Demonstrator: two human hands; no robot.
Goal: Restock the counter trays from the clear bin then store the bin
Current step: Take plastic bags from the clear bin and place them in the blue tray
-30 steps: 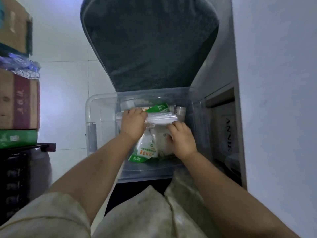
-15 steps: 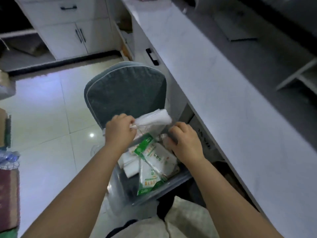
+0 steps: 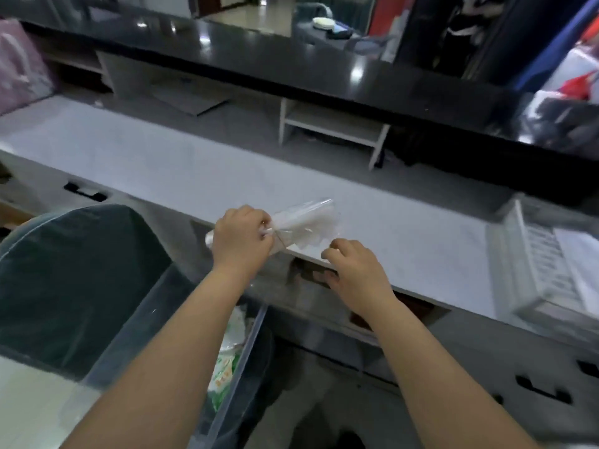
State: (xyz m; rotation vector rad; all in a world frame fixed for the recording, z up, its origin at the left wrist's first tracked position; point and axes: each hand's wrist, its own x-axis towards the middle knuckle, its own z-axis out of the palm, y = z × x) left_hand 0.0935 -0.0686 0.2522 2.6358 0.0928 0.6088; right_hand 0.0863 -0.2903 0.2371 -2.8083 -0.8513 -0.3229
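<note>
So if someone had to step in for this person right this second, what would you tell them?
Left hand: closed around the gathered neck of a clear plastic packet of white items, held above the counter edge.
Right hand: beside the packet, fingers curled, apparently holding nothing.
Clear bin: low on the left next to the chair, green-and-white packets inside.
Counter tray: far right on the counter, looks partly filled.
Done: one packet lifted out.
Left: open it, fill the tray, store the bin.
</note>
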